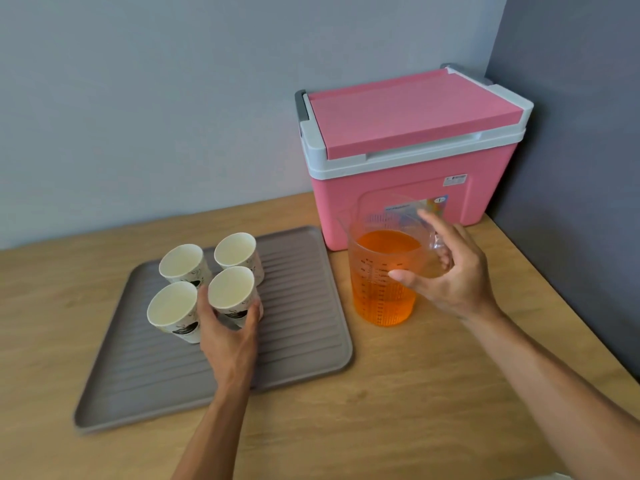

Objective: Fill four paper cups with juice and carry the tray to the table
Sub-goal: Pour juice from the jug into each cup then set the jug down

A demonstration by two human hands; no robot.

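Observation:
Several white paper cups stand upright and empty in a cluster on the far left part of a grey ribbed tray. My left hand is wrapped around the base of the front right cup. The front left cup and the two rear cups stand free. To the right of the tray a clear measuring jug holds orange juice to about half its height. My right hand is at the jug's handle with spread fingers, partly around it.
A pink cooler box with a white rim and shut lid stands in the back right corner, right behind the jug. Grey walls border the wooden counter at the back and on the right.

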